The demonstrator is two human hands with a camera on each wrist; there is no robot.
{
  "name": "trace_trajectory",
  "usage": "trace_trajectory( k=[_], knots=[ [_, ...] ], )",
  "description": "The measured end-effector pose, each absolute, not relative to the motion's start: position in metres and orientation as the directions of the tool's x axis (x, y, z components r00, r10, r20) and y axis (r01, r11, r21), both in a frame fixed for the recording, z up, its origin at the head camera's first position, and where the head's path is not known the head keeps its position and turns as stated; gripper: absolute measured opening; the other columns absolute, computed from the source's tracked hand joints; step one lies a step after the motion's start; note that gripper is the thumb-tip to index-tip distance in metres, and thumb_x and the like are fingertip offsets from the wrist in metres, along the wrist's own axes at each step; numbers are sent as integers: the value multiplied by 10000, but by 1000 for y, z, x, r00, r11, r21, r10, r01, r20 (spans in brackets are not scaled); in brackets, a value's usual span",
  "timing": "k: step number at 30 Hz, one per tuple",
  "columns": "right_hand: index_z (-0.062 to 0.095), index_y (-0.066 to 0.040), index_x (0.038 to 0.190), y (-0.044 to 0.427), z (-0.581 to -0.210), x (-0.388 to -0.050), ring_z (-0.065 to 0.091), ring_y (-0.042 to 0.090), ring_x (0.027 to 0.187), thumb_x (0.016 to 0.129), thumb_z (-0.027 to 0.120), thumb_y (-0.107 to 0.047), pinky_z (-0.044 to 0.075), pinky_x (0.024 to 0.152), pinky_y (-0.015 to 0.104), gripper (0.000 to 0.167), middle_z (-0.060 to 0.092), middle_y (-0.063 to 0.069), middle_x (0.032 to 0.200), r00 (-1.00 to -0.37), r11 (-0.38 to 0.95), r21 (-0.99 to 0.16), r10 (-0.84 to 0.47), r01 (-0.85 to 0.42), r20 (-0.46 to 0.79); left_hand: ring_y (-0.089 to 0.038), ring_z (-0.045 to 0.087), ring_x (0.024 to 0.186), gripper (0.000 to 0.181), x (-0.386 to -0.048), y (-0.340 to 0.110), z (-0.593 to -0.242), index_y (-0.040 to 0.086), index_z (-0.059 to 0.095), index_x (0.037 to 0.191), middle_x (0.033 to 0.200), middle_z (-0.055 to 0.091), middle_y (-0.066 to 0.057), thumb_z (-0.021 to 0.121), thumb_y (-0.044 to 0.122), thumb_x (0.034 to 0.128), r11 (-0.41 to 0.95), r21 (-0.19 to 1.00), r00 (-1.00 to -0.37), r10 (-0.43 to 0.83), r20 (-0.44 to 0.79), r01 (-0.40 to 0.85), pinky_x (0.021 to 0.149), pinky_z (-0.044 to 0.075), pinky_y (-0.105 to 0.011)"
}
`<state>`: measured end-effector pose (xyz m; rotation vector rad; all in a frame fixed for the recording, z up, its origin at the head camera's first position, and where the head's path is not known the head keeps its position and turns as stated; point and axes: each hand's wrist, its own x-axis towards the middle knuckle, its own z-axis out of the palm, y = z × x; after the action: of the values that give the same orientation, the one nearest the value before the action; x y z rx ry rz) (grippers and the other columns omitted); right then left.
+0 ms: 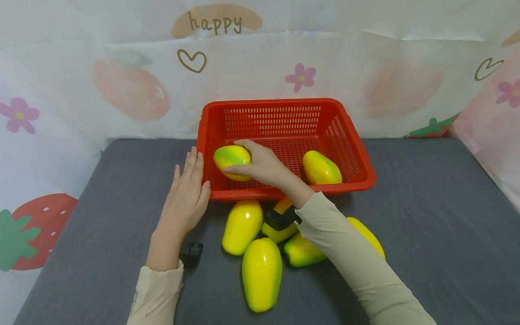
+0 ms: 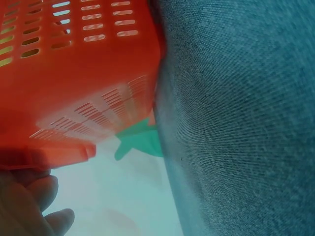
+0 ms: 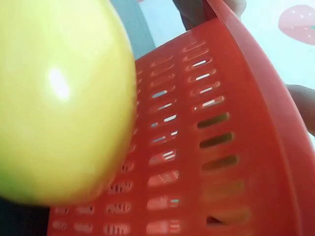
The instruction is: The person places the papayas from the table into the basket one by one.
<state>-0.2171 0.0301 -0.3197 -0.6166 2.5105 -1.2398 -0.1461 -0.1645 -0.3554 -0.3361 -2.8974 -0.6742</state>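
Observation:
A red slotted basket (image 1: pixel 353 155) stands on the grey table. Inside its left part, my right hand (image 1: pixel 264 164) grips a yellow-green mango (image 1: pixel 230 158), thumb on the near side and fingers over the far side. The right wrist view shows a mango (image 3: pixel 64 98) large beside the slotted wall (image 3: pixel 182 132). My left hand (image 1: pixel 184 198) rests with fairly straight fingers against the basket's left side; in the left wrist view its fingers (image 2: pixel 44 191) touch the basket's rim (image 2: pixel 64 155). Another mango (image 1: pixel 321 168) lies in the basket's right part.
In front of the basket lie several mangoes, among them one by its front wall (image 1: pixel 242 227), one nearer me (image 1: pixel 262 275) and one partly behind the right sleeve (image 1: pixel 367 237). A patterned white cloth (image 1: pixel 260 58) hangs behind the grey tabletop (image 1: pixel 426 216).

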Motion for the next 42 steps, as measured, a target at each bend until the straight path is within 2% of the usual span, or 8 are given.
trace_trajectory(
  k=[13,18,25,35,42],
  knots=[
    [376,-66,1421,19,-323,-223,535,196,1008,792,718,-414,462,882,323,796,546,78,1266,-844,663,-715,-497,-222,-199,-290,64,1436,629,-145,-165,-354,-31,140,1488,1569,64,-150,403,196,965,875,414,-964,186,190,251,1132,51,-517],
    [372,-62,1423,18,-322,-223,529,199,1000,789,728,-395,449,891,324,800,560,73,1224,-806,689,-694,-524,-210,-276,-286,57,1437,627,-144,-166,-354,-34,137,1488,1570,59,-150,399,195,966,878,410,-964,184,191,248,1132,51,-518],
    [321,-79,1463,31,-319,-225,496,207,1062,827,690,-286,415,944,335,765,507,71,1322,-712,650,-730,-614,-212,-341,-294,69,1435,624,-145,-165,-354,-42,151,1483,1567,70,-154,400,198,963,872,417,-962,187,198,256,1128,56,-531],
    [291,-40,1469,42,-318,-228,475,216,1141,829,677,-205,380,1006,341,766,458,104,1385,-689,636,-752,-623,-171,-371,-293,73,1435,625,-146,-166,-355,-43,155,1482,1566,74,-156,399,204,961,874,413,-962,186,200,255,1126,44,-539],
    [372,-35,1433,41,-319,-229,497,222,1148,831,703,-178,405,990,335,701,483,102,1367,-705,598,-780,-634,-186,-318,-289,62,1436,625,-146,-166,-355,-43,149,1482,1566,71,-158,391,208,963,873,415,-961,190,199,258,1127,29,-535]
  ],
)
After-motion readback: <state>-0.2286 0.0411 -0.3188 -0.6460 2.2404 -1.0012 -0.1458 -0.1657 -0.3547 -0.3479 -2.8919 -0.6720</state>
